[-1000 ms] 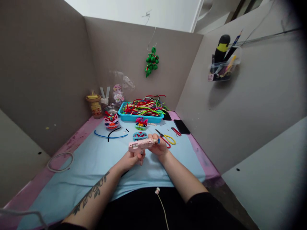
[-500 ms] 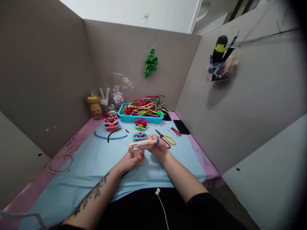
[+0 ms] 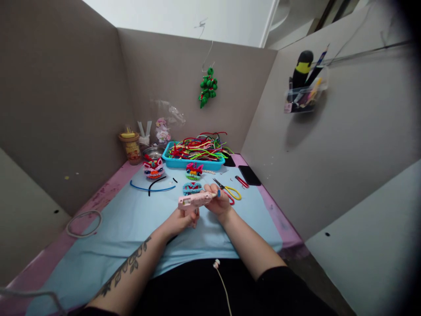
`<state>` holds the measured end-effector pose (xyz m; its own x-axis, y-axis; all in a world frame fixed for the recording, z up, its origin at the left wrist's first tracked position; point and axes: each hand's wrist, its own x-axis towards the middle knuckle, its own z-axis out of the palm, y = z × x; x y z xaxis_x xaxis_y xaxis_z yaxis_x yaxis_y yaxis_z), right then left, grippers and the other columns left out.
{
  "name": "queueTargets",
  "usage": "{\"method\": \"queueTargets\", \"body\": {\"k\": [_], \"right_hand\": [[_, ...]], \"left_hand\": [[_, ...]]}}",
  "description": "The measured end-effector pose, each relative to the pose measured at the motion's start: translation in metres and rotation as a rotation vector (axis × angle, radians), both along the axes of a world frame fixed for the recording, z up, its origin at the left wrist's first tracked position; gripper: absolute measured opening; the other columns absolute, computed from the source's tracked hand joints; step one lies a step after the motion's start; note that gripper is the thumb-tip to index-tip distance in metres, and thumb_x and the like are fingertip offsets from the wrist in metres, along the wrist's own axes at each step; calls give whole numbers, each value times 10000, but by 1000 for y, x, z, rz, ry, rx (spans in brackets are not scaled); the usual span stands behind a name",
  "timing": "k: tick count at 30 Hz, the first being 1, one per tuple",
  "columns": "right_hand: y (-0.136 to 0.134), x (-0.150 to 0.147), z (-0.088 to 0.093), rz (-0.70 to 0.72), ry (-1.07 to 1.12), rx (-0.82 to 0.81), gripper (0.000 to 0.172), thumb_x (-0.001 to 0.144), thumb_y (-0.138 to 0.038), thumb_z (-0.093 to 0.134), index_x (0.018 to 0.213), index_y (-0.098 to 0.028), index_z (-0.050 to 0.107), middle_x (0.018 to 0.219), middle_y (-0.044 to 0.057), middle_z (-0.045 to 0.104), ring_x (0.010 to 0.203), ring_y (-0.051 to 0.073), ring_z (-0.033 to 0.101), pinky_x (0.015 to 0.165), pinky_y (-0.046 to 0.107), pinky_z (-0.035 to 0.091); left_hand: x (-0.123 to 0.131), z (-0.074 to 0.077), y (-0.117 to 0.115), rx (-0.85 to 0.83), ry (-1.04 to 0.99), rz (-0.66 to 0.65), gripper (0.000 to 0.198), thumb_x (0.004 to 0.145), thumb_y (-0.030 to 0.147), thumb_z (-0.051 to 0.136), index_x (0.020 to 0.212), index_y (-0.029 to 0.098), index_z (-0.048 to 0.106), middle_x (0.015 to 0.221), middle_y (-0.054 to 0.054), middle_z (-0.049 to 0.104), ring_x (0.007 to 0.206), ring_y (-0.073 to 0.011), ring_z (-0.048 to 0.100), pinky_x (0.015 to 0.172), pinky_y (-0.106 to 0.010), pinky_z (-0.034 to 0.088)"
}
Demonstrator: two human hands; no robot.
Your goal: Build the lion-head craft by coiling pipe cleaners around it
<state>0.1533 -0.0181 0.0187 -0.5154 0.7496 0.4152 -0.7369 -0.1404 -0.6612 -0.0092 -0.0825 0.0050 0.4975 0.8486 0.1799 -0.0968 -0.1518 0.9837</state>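
At the far left of the counter [image 3: 138,219], a coil of pale cord [image 3: 83,223] lies on the pink edge. Further back stand a small jar [image 3: 130,148] and, just beside it, a little toy lion head [image 3: 153,168], with a blue wire [image 3: 151,188] curved on the blue mat in front of it. The left hand [image 3: 179,219] is closed around the grip of a pink glue gun [image 3: 194,200], held just above the mat near the counter's middle, nozzle pointing right. At the nozzle, the right hand [image 3: 219,202] pinches a small blue piece [image 3: 218,193] between thumb and fingers; its exact shape is too small to tell. Just behind the gun lies a round blue woven piece [image 3: 192,188], and behind that a blue tray [image 3: 194,161] heaped with coloured wires. To the right of the hands lie scissors [image 3: 228,191] with yellow and red handles, then a black phone [image 3: 249,174] near the right wall.
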Motion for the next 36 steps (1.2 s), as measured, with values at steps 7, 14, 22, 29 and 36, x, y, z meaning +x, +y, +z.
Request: {"method": "queueTargets", "body": {"k": [7, 14, 22, 29, 36], "right_hand": [[-2, -1, 3, -11, 4, -39, 542, 551, -432, 789, 534, -193, 304, 579, -53, 276, 521, 100, 330, 528, 252, 301], [-1, 0, 3, -26, -15, -12, 509, 582, -431, 775, 545, -198, 324, 598, -47, 299, 526, 101, 326, 517, 249, 291], [0, -1, 3, -22, -13, 45, 466, 637, -444, 754, 563, -196, 366, 615, -44, 313, 530, 96, 320, 503, 242, 296], [8, 11, 2, -84, -77, 39, 395, 614, -409, 774, 601, -199, 439, 653, -29, 353, 544, 93, 273, 438, 214, 188], [14, 16, -1, -172, -150, 15, 374, 606, -434, 747, 607, -213, 445, 661, -14, 372, 552, 104, 239, 437, 228, 172]], "left_hand": [[2, 5, -3, -71, -19, 25, 619, 598, 737, 609, 792, 162, 490, 570, 40, 474, 487, -94, 449, 488, -236, 373], [2, 7, -4, -73, -10, 21, 598, 618, 718, 614, 791, 158, 494, 591, 29, 494, 499, -97, 464, 494, -235, 369], [2, -2, -4, -81, 15, 9, 640, 608, 743, 599, 838, 153, 509, 589, 33, 477, 499, -93, 441, 504, -235, 365], [-28, 44, -21, 217, 248, 173, 515, 697, 560, 632, 1021, 161, 637, 787, -86, 629, 809, -235, 580, 755, -349, 467], [-156, 65, -18, 240, 947, 942, 540, 769, 431, 508, 1233, 156, 482, 1118, -119, 609, 1007, -275, 576, 848, -366, 456]]}}
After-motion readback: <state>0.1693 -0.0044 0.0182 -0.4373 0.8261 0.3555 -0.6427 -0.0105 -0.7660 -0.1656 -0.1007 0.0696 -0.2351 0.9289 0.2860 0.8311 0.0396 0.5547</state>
